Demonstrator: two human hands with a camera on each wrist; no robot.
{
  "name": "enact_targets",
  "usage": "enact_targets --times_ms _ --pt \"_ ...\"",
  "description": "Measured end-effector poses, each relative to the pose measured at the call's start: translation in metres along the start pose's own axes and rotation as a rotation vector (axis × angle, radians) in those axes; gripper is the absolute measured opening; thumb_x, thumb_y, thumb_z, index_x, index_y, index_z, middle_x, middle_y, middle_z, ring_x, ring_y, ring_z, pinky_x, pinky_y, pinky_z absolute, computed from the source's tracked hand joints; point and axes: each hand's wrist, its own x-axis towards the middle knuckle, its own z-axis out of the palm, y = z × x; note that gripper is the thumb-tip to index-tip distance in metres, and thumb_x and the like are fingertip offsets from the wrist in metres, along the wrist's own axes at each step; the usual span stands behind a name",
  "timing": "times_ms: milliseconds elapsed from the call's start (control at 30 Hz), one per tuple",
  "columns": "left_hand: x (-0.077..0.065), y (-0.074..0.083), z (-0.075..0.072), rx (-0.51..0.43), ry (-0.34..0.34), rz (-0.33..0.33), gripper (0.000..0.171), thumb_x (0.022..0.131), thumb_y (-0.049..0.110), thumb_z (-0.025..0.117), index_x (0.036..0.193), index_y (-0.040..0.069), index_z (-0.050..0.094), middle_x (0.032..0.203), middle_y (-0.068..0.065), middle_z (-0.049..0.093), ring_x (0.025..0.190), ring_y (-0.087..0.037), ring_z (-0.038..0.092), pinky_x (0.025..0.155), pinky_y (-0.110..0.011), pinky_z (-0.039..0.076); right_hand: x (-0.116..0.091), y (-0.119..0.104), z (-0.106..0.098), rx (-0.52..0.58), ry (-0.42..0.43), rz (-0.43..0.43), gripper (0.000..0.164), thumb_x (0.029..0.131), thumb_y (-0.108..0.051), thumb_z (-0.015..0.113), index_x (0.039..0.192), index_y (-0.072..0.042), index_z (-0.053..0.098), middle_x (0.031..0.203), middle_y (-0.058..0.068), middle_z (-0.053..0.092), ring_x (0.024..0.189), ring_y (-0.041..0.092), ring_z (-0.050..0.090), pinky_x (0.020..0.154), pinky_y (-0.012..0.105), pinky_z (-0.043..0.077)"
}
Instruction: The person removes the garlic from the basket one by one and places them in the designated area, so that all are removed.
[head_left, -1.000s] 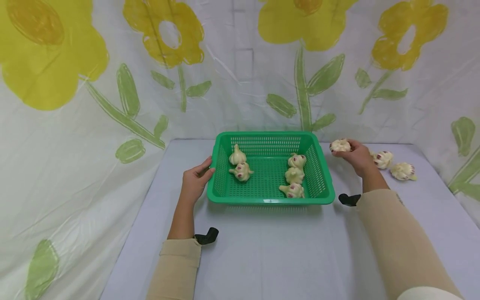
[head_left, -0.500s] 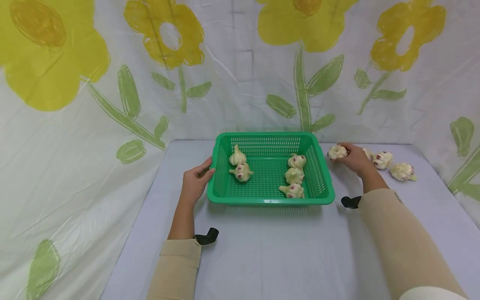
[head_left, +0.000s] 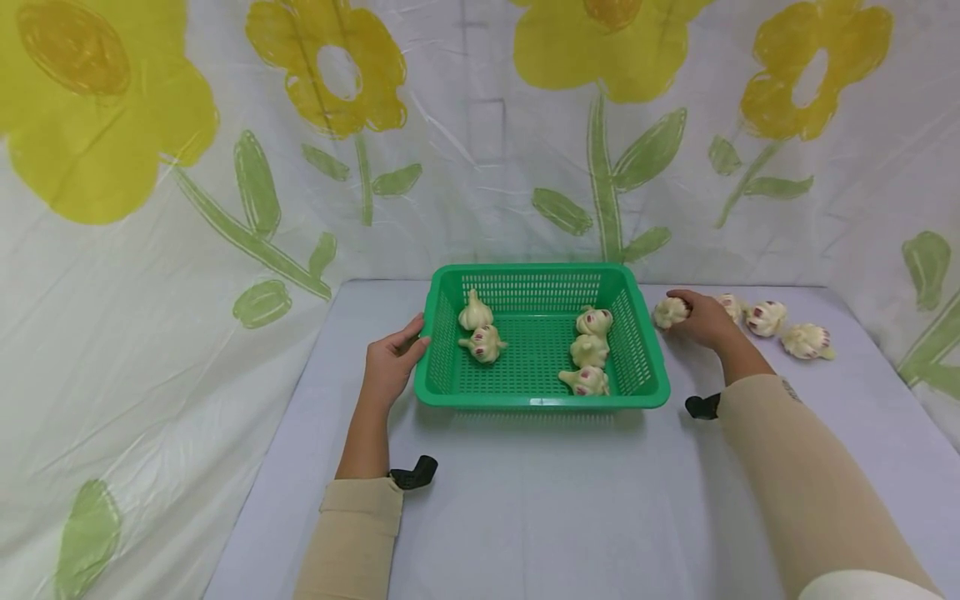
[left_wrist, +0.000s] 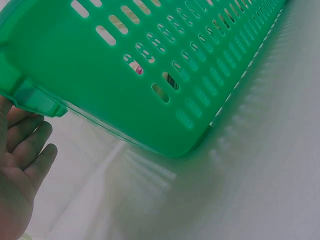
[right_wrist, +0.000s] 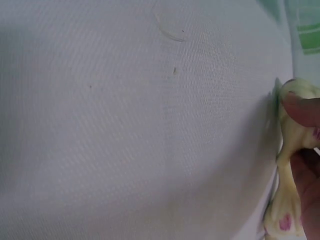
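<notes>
In the head view my right hand [head_left: 705, 319] holds a garlic bulb [head_left: 671, 312] low at the table, just right of the green plastic basket [head_left: 542, 402]. The right wrist view catches this garlic bulb [right_wrist: 295, 117] at its right edge, thumb and finger around it. My left hand [head_left: 390, 362] is at the basket's left side, thumb and fingertips touching the rim. In the left wrist view the fingers of the left hand [left_wrist: 20, 160] are fairly straight, just under the rim. Inside the basket, two garlic bulbs [head_left: 483, 343] lie left and three garlic bulbs [head_left: 589, 352] line the right.
Three more garlic bulbs stand in a row right of my right hand: one partly behind it [head_left: 729, 308], a middle bulb [head_left: 766, 318] and an outer bulb [head_left: 807, 342]. A white curtain [head_left: 480, 200] with painted yellow flowers hangs behind the pale table [head_left: 525, 500].
My right hand has lowered its garlic bulb and moved it slightly left and toward me, beside the basket, turning it on the way. The left hand and basket have stayed still.
</notes>
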Motion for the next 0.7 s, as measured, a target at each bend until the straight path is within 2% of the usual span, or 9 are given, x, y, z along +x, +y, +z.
enact_targets --times_ms 167,400,567,700 --pt "0.001 0.003 -0.001 -0.019 -0.012 -0.036 0.045 0.094 0.022 0.069 0.135 0.006 0.058 0.142 -0.001 0.056 0.132 -0.014 0.052 0.104 -0.02 0.045 -0.001 -0.002 -0.001 -0.01 -0.012 0.003 0.068 0.09 -0.014 0.067 0.149 -0.003 0.036 0.148 0.034 0.036 0.133 0.052 0.035 0.107 0.068 0.031" --pt "-0.009 0.031 -0.001 0.005 -0.038 -0.046 0.044 0.096 0.014 0.065 0.136 -0.002 0.055 0.143 -0.008 0.054 0.133 -0.022 0.051 0.105 -0.023 0.045 0.0 -0.006 -0.003 -0.068 -0.033 0.013 0.069 0.089 -0.016 0.069 0.148 -0.002 0.035 0.147 0.035 0.035 0.133 0.054 0.034 0.106 0.07 0.03" --pt "-0.01 0.035 0.0 0.008 -0.034 -0.051 0.043 0.096 0.014 0.065 0.135 -0.002 0.055 0.142 -0.008 0.055 0.133 -0.022 0.052 0.105 -0.024 0.045 0.0 -0.007 -0.006 -0.088 -0.049 -0.003 0.074 0.088 -0.016 0.07 0.15 -0.002 0.032 0.143 0.035 0.039 0.13 0.054 0.036 0.104 0.07 0.032" --pt "-0.01 0.035 0.0 -0.003 -0.029 -0.058 0.043 0.095 0.014 0.066 0.135 -0.001 0.056 0.142 -0.007 0.055 0.132 -0.021 0.052 0.105 -0.024 0.045 0.0 -0.007 -0.008 -0.116 -0.046 -0.027 0.073 0.087 -0.016 0.072 0.149 -0.002 0.035 0.143 0.034 0.041 0.131 0.054 0.037 0.104 0.07 0.032"
